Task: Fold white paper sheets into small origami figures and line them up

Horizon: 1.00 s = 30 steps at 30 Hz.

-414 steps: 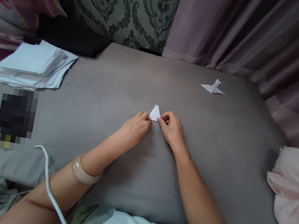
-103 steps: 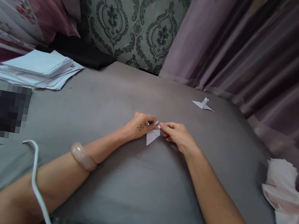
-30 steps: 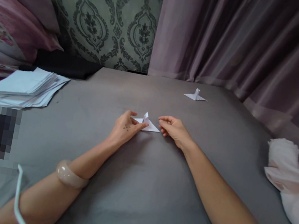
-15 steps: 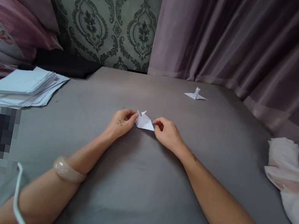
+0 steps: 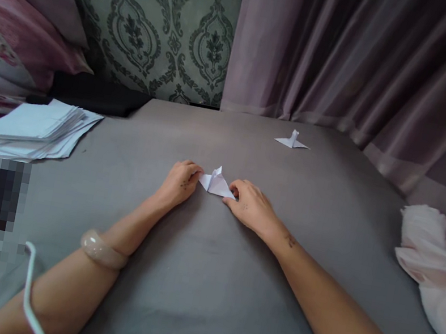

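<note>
A small folded white paper crane point(image 5: 220, 184) sits in the middle, low over the grey sheet, its wings spread out to both sides. My left hand point(image 5: 180, 181) pinches the tip of its left wing between thumb and fingers. At the other side my right hand point(image 5: 251, 205) has the right wing tip between thumb and forefinger. The crane's folded middle sticks up between the two wings. Farther back on the right stands a second white paper crane point(image 5: 292, 140), with no hand near it.
A stack of white paper point(image 5: 32, 122) lies at the left, beside a flat black item point(image 5: 93, 95). A white cord point(image 5: 29, 282) crosses by my left forearm. Pale crumpled cloth point(image 5: 429, 244) lies at the right edge. Curtains point(image 5: 334, 48) and a patterned wall point(image 5: 174, 26) stand behind.
The crane's left wing has come down and out to the left, so both wings now spread. My left hand has shifted slightly left, and the right thumb has moved under the right wing tip.
</note>
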{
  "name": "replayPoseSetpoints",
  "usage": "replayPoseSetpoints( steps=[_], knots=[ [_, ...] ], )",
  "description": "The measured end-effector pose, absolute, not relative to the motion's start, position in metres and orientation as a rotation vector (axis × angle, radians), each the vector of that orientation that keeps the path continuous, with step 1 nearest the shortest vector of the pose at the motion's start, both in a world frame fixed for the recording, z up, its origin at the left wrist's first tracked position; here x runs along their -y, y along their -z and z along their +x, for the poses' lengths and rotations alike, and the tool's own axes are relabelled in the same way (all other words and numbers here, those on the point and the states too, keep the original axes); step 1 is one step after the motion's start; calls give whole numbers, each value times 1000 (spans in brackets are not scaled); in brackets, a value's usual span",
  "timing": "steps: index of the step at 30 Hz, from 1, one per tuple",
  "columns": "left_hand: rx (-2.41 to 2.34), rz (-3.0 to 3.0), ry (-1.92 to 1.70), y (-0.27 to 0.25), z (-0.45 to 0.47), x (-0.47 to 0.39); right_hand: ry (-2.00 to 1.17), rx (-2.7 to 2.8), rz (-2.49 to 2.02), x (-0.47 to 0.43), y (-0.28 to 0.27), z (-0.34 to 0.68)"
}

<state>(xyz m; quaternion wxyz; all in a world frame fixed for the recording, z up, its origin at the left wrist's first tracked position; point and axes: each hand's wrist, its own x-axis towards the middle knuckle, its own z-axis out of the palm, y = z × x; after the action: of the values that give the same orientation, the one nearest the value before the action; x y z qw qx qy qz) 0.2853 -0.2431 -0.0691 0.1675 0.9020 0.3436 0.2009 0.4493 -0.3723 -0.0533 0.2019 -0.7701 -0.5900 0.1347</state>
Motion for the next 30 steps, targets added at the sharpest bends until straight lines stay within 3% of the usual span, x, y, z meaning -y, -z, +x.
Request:
replayPoseSetpoints(
  steps=[9,14,21,30],
  knots=[
    [-1109,2244,-403,58,290,271,-169,1523,-2168,364,65,467],
    [-1139,2081,-361,57,295,278,-309,1513,-1942,361,67,462],
    [-1010,2052,-681,69,295,266,-366,1559,-1902,358,74,458],
    [-742,1919,-588,66,298,269,-471,1670,-1825,362,69,457]
  ],
)
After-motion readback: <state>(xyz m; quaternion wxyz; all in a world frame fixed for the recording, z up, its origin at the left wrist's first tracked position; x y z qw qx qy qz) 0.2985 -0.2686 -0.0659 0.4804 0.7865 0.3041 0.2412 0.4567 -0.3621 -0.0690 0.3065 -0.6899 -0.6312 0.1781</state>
